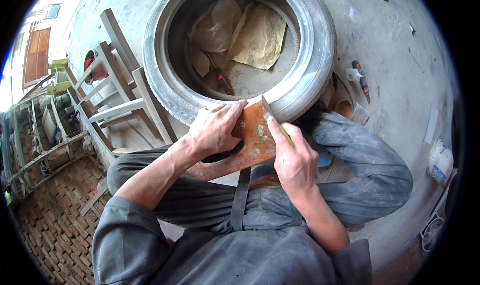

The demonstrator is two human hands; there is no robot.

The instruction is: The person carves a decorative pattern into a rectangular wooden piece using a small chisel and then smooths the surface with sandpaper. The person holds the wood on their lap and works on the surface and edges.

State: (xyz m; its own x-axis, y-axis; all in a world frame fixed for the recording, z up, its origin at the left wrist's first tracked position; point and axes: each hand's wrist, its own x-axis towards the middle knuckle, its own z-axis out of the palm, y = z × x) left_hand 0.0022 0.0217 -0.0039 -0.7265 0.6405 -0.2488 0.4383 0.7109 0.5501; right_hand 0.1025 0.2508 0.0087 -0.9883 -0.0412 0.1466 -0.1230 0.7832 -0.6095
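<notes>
A reddish-brown wooden board (257,131) with a dark oval cutout rests tilted between my lap and the near rim of a grey, dusty tyre (167,80). My left hand (212,130) is closed on the board's left side, thumb and fingers pressing over its face near the cutout. In my right hand (295,152) is a slim hand tool with a yellowish handle (286,136) and a narrow blade (265,105). That blade lies at the board's far right corner; its exact kind I cannot make out. Pale spots mark the board's face.
Inside the tyre lie brown paper sheets (257,37) and a red-and-black screwdriver (223,82). A grey wooden frame (120,80) stands at left. Another red-and-black tool (361,80) is on the floor at right, with a white bucket (440,161) farther over. Bricks (60,230) are stacked lower left.
</notes>
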